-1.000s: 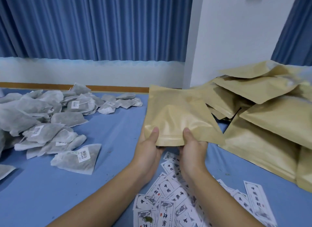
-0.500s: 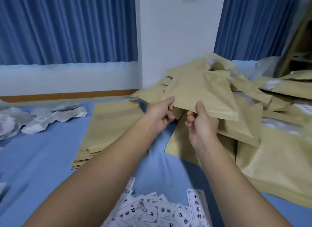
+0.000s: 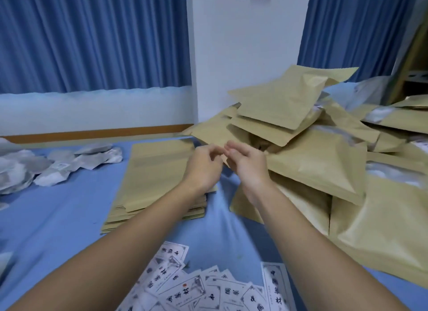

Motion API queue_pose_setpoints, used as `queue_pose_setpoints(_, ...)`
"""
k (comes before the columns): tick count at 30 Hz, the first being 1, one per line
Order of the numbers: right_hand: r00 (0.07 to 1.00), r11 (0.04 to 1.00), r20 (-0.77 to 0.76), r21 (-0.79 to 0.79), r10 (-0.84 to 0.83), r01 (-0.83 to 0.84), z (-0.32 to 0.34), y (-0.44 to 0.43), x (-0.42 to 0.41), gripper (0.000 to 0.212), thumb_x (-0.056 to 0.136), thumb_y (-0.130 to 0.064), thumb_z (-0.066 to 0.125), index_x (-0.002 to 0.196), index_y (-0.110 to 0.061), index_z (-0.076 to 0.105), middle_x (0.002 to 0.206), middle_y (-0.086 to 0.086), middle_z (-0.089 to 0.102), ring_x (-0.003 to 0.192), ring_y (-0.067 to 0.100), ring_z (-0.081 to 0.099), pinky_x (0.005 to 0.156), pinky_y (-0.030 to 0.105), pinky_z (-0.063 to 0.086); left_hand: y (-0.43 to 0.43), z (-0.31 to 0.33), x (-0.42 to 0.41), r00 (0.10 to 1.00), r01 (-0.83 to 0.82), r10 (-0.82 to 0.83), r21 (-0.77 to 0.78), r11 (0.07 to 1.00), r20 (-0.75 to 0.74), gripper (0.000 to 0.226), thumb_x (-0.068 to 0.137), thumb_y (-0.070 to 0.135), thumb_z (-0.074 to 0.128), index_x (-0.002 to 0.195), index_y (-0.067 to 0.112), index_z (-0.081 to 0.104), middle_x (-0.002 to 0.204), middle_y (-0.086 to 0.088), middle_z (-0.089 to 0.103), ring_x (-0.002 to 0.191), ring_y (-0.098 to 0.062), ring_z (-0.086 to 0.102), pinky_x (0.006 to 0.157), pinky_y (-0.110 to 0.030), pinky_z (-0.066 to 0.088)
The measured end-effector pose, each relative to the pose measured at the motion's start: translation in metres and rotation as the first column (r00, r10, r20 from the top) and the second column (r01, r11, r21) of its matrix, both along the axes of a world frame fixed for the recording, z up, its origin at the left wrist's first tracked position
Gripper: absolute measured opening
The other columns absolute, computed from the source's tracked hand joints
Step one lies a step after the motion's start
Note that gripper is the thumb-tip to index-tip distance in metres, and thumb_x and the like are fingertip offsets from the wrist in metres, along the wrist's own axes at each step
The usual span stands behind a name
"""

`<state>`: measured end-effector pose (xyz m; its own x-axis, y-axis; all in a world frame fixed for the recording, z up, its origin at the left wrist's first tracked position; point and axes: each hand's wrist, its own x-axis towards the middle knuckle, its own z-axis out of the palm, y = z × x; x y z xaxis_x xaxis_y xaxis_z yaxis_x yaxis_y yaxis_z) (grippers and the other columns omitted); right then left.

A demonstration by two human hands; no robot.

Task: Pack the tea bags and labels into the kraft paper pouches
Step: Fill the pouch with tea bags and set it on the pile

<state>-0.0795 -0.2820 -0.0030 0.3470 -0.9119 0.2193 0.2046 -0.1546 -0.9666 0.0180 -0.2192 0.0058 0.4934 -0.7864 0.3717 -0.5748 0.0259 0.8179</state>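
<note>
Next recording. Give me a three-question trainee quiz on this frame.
1. True or false: the labels lie nearer the person than the pouch stack.
2. What do the left hand and right hand hold? A: a pouch. B: a label. C: nothing.
3. Fill in: the tea bags lie to the ___ of the pouch stack.

Key: 1 true; 2 C; 3 left.
</note>
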Motion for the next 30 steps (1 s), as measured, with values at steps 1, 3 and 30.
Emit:
queue_pose_setpoints(1, 0.994, 0.994, -0.107, -0.112, 0.009, -0.021, -0.007, 0.008, 0.008, 0.029, 0.097, 0.000, 0.057, 0.095, -0.025, 0.072, 0.096, -0.011, 0.073, 0.099, 0.008, 0.069, 0.093, 0.028, 0.053, 0.011, -0.006, 0.011, 0.992, -0.045, 0.036, 0.075, 0.996, 0.118, 0.031, 0.091, 0.006, 0.052, 0.102, 0.026, 0.073, 0.108, 0.002, 0.073, 0.107, -0.017, 0.065, 0.093, -0.028, 0.049)
queue_pose_setpoints(3, 0.951, 0.962, -0.301, -0.232, 0.073, -0.147, -0.021, 0.025, 0.022, 0.029, 0.098, -0.003, 0.055, 0.110, -0.021, 0.075, 0.100, -0.021, 0.071, 0.100, -0.001, 0.065, 0.097, 0.025, 0.049, 0.033, -0.019, 0.036, 0.946, -0.145, 0.055, 0.268, 0.953, 0.319, 0.034, 0.094, 0.018, 0.050, 0.124, 0.018, 0.064, 0.124, -0.006, 0.068, 0.117, -0.026, 0.061, 0.098, -0.037, 0.049)
queue_pose_setpoints(30, 0.521, 0.506, -0.739, -0.673, -0.427, -0.540, -0.060, 0.093, 0.040, 0.031, 0.096, -0.054, 0.056, 0.119, -0.036, 0.067, 0.110, -0.009, 0.074, 0.099, 0.021, 0.064, 0.098, 0.037, 0.037, 0.159, -0.051, 0.126, 0.589, -0.237, -0.259, 0.469, 0.851, 0.766, 0.049, 0.095, 0.068, 0.040, 0.106, 0.026, 0.063, 0.093, 0.002, 0.071, 0.093, -0.028, 0.058, 0.081, -0.038, 0.051)
